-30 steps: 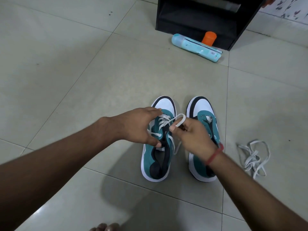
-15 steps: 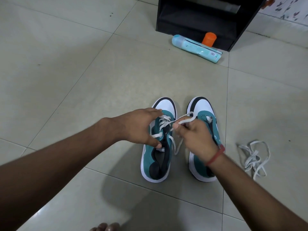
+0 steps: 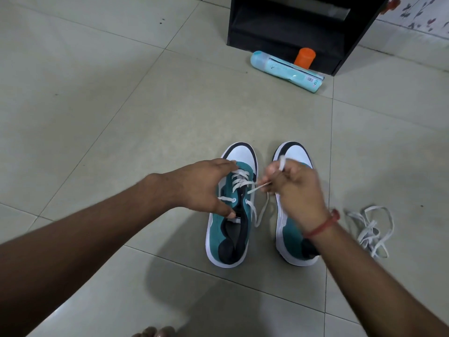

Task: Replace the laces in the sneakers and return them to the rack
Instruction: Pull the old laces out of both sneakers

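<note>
Sneakers: both teal-and-white ones sit side by side on the tiled floor (image 3: 121,117), toes pointing at the black rack (image 3: 291,23). Your left hand (image 3: 204,188) grips the left sneaker (image 3: 230,215) over its laced part, thumb down by the tongue. Your right hand (image 3: 294,188) pinches the white lace (image 3: 255,188), pulled taut from that sneaker's eyelets, with the end poking up between your fingers. The hand covers the front of the right sneaker (image 3: 289,229), so you can't tell how it's laced. A loose lace (image 3: 371,229) lies tangled just right of the pair. A light blue tube (image 3: 286,70) and orange cap (image 3: 304,57) sit by the rack.
</note>
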